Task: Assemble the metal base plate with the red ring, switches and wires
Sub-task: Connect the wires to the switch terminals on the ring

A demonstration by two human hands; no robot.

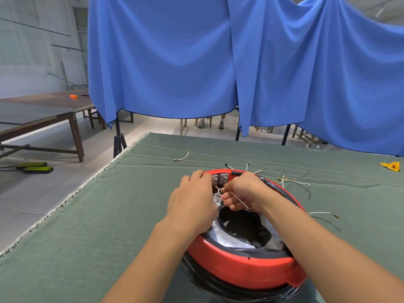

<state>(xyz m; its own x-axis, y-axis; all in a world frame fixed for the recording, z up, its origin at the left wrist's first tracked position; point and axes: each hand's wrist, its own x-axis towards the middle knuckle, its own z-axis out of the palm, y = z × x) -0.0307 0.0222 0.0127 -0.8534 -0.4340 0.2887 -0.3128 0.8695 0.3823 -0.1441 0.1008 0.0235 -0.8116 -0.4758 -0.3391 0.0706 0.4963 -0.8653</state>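
Observation:
A red ring lies on the green table near its front edge. Inside it shows the shiny metal base plate with a dark round opening. Two grey switches sit in the ring's far wall. My left hand rests over the ring's left inner side, its fingers curled by the switches; what they hold is hidden. My right hand pinches a thin white wire just below the switches, close to my left fingertips.
Loose white wires with brass terminals lie on the green cloth: one far left, a bunch right of the ring, another near my right forearm. A yellow object sits at the far right. Blue curtains hang behind the table.

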